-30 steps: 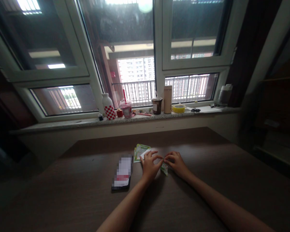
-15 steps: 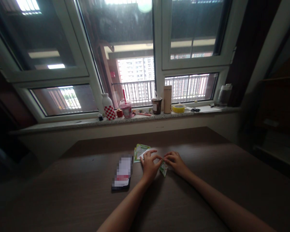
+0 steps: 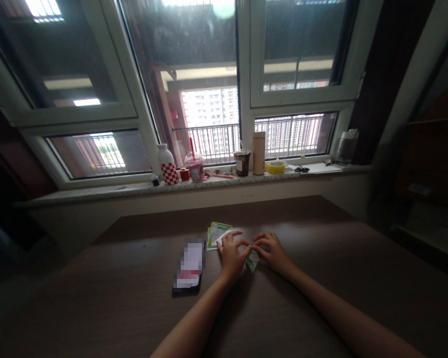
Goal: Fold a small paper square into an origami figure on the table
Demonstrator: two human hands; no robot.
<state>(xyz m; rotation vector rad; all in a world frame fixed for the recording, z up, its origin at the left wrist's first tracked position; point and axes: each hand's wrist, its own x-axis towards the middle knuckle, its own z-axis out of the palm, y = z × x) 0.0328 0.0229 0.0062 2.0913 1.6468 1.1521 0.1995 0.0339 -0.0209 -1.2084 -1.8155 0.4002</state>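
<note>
Both my hands meet over a small folded piece of green-and-white paper point(image 3: 252, 260) on the dark wooden table point(image 3: 302, 308). My left hand point(image 3: 232, 254) pinches its upper edge with thumb and forefinger. My right hand point(image 3: 271, 250) pinches the same edge from the other side, fingertips almost touching the left ones. The paper's pointed lower end shows between my hands; the rest is hidden by my fingers. Just behind my left hand lies a small stack of green printed papers point(image 3: 217, 232).
A phone point(image 3: 189, 266) lies left of my hands. The stone windowsill point(image 3: 134, 188) carries a checkered bottle point(image 3: 168, 165), a pink drink cup point(image 3: 195, 166), a dark cup point(image 3: 242, 162), a tall tan flask point(image 3: 259, 153), a yellow tape roll point(image 3: 276, 166) and a kettle point(image 3: 346, 146).
The folded paper's tip has shifted slightly up and left between my hands. My hands have stayed almost in the same place.
</note>
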